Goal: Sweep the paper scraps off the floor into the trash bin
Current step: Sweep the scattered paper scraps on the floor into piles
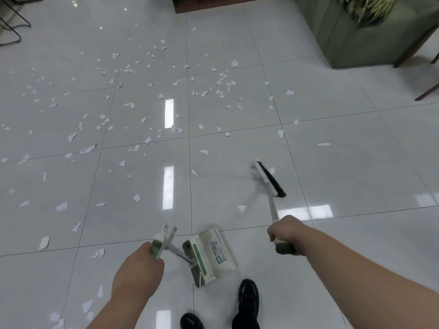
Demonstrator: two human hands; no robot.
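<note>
White paper scraps (147, 119) lie scattered over the glossy grey tile floor, thickest at the left and centre. My right hand (285, 230) grips the green-capped handle of a white broom, whose black-bristled head (270, 179) rests on the floor ahead and to the right. A single scrap (241, 208) lies just left of the broom's handle. My left hand (140, 264) grips the handle of a white and green dustpan (211, 255), which hangs low by my feet. No trash bin is in view.
A green sofa (370, 39) with a leafy cushion stands at the top right, with dark wooden legs (427, 91) beside it. Black metal chair legs (11, 32) stand at the top left. A dark wooden base (213, 3) lies at top centre. My black shoes (247, 302) are below.
</note>
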